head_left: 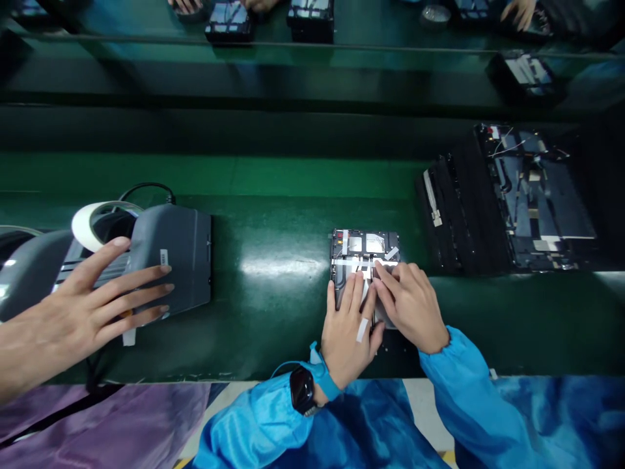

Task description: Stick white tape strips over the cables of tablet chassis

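The opened device point(362, 255) is laid flat on the bench point(273, 312), long axis pointed away from the body, marked by silvery panels point(375, 243) and white strips point(392, 253) among black parts point(337, 250). It is touched by the outspread left hand point(347, 333); whether anything is pinched by the curled right hand point(414, 305) cannot be told.

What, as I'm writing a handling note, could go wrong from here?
The right hand touches the opened device, whose inner parts lie exposed; too much pressure might damage them. The white strip on the back of the left hand could snag or stick where unwanted. The stack of dark devices might shift if bumped.
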Demonstrator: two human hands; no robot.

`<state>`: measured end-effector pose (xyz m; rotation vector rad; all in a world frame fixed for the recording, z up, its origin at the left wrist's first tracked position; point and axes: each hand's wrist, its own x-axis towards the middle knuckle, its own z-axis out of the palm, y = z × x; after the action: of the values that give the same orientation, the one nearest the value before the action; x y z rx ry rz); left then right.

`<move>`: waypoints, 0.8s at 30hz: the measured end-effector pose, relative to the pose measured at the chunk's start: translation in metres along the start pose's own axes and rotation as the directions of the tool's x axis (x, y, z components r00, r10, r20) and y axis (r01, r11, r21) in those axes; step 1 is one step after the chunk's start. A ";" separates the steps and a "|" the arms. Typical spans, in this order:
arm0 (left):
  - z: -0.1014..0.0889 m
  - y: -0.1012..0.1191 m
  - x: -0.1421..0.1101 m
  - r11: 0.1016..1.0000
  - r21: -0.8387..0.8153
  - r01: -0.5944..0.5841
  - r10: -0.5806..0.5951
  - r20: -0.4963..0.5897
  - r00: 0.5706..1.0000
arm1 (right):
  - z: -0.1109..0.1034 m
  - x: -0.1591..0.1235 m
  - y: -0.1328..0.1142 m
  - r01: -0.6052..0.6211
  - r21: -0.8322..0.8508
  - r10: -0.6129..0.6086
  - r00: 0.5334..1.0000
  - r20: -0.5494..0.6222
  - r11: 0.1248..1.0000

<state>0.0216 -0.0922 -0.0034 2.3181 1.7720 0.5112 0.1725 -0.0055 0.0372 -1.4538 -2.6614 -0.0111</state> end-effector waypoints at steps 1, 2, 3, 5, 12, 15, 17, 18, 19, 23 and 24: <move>0.000 0.000 0.000 1.000 0.001 0.001 -0.001 -0.001 1.000 | 0.000 0.001 0.001 0.024 -0.015 -0.024 1.000 0.005 1.000; 0.001 0.000 0.000 1.000 0.002 0.001 -0.001 -0.002 1.000 | 0.001 0.003 0.002 0.045 -0.024 -0.045 0.999 0.010 0.999; 0.002 0.000 -0.001 1.000 0.003 0.000 0.000 -0.004 1.000 | 0.001 0.005 0.002 0.070 -0.027 -0.069 0.997 0.013 0.997; 0.004 0.000 -0.001 1.000 0.004 -0.003 0.003 -0.012 1.000 | 0.003 0.011 0.003 0.138 -0.011 -0.138 0.990 0.023 0.990; 0.009 0.000 -0.002 0.997 -0.068 0.032 -0.033 -0.017 0.999 | 0.010 0.037 0.004 0.363 0.082 -0.366 0.930 0.037 0.928; 0.008 0.000 -0.002 0.993 -0.105 0.048 -0.047 0.009 0.999 | 0.010 0.045 0.002 0.410 0.074 -0.414 0.909 0.047 0.909; 0.008 -0.001 -0.001 0.990 -0.130 0.053 -0.050 0.027 0.998 | 0.009 0.049 0.001 0.436 0.066 -0.439 0.897 0.043 0.897; 0.008 -0.001 -0.001 0.988 -0.147 0.056 -0.051 0.032 0.998 | 0.009 0.050 0.001 0.448 0.065 -0.451 0.892 0.038 0.892; 0.008 -0.002 -0.001 0.984 -0.166 0.056 -0.051 0.036 0.998 | 0.009 0.051 0.000 0.457 0.064 -0.460 0.887 0.033 0.887; 0.009 -0.004 -0.001 0.963 -0.263 0.066 -0.060 0.032 0.998 | 0.010 0.053 -0.003 0.490 0.032 -0.490 0.872 0.001 0.871; 0.010 -0.004 -0.001 0.955 -0.288 0.067 -0.062 0.027 0.998 | 0.010 0.054 -0.005 0.498 0.019 -0.498 0.867 -0.006 0.867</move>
<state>0.0216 -0.0917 -0.0138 2.0531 1.6334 0.6857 0.1387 0.0374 0.0331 -0.7153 -2.9419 -0.0270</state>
